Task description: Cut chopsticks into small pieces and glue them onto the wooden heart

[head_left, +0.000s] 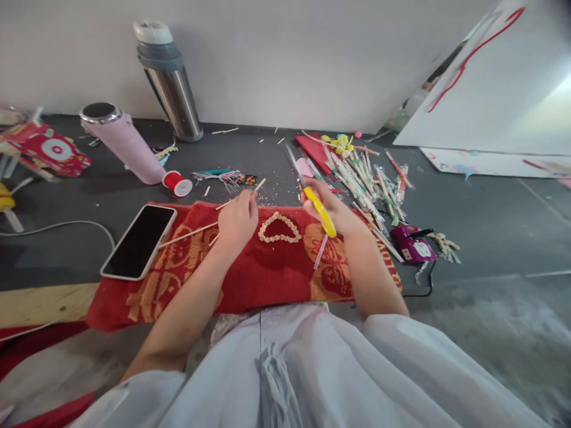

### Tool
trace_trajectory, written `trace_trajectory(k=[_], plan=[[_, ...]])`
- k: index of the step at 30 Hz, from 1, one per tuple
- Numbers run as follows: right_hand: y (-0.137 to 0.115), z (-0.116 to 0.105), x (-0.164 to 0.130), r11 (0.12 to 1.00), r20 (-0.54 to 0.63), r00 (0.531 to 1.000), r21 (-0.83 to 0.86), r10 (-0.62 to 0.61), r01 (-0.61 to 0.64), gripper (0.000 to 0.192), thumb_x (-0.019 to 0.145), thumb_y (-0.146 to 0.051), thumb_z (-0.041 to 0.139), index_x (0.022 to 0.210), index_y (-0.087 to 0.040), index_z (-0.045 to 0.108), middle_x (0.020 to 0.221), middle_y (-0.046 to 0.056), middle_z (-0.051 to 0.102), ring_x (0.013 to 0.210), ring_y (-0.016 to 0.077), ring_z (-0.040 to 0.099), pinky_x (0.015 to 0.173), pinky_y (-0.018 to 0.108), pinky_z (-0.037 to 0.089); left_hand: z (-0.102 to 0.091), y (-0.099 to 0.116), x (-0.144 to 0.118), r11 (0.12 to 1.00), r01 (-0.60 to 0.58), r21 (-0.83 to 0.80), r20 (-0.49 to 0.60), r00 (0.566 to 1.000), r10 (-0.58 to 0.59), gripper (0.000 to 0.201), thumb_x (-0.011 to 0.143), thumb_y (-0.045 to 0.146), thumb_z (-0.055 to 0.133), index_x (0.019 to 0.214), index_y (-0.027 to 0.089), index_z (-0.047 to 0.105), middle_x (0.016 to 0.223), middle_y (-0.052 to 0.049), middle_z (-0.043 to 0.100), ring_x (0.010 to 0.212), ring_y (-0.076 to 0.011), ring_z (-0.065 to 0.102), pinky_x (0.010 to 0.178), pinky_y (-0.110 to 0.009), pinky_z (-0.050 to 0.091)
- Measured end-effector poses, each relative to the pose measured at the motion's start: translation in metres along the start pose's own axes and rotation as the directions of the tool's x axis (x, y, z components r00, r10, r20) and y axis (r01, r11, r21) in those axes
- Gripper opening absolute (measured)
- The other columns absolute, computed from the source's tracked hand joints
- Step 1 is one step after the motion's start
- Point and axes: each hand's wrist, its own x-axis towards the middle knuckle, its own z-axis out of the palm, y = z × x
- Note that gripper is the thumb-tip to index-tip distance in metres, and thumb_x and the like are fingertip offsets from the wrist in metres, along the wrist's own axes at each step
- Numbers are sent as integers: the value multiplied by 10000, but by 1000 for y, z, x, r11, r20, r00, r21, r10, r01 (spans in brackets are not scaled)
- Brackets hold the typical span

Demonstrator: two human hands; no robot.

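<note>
My left hand (238,220) is closed at the towel's back edge, gripping a thin pale stick (261,183) whose end sticks out past the fingers. My right hand (332,208) is wrapped round a yellow-handled knife (320,211), its long blade pointing away from me. Between the hands, a half-round frame of small pale pieces (263,233) lies on the red patterned towel (267,279). More thin sticks (190,232) rest by my left wrist. A translucent stick (320,252) shows below my right hand.
A phone (140,241), red thread spool (177,183), pink tumbler (129,142) and steel flask (173,89) stand or lie left. Right are wrapped sticks (357,178), a purple device (413,244) with a black cord, and white boards (491,89). Small scraps litter the grey table (250,148).
</note>
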Motion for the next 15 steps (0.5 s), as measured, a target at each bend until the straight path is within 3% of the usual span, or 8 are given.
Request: trace_trajectory(k=[4,8,12,15], plan=[[0,17,-8,980,55,998,-199,-23,33,642,786,-527,613,1304,-205,413,1163,102,574,1060,227,583,1005,442,456,-1,-2,0,970,-8,-242,-123,992,-22,308,975,290,344,1071,163,607,864,-65,725,721,-162,666,646,-259,430],[-2,30,-7,956,77,995,-281,-66,86,663,780,-510,630,1311,-168,430,1325,179,542,1227,278,538,1075,475,404,-3,-2,-1,934,-53,-355,-193,981,-18,331,976,327,349,1094,156,606,888,-63,721,676,-129,643,635,-233,432],[2,39,-5,959,99,991,-260,-91,114,675,782,-497,642,1333,-177,419,1316,178,559,1198,261,566,1052,467,431,-1,-3,0,942,-60,-329,-209,978,-11,356,974,363,353,1113,165,614,821,-35,705,642,-124,628,632,-224,436],[7,41,-4,970,109,988,-207,-105,126,660,795,-480,625,1339,-174,409,1340,172,540,1206,242,558,1055,442,433,1,-4,1,957,-86,-278,-210,977,27,356,965,358,360,1122,181,627,899,-48,721,737,-138,657,684,-229,455]])
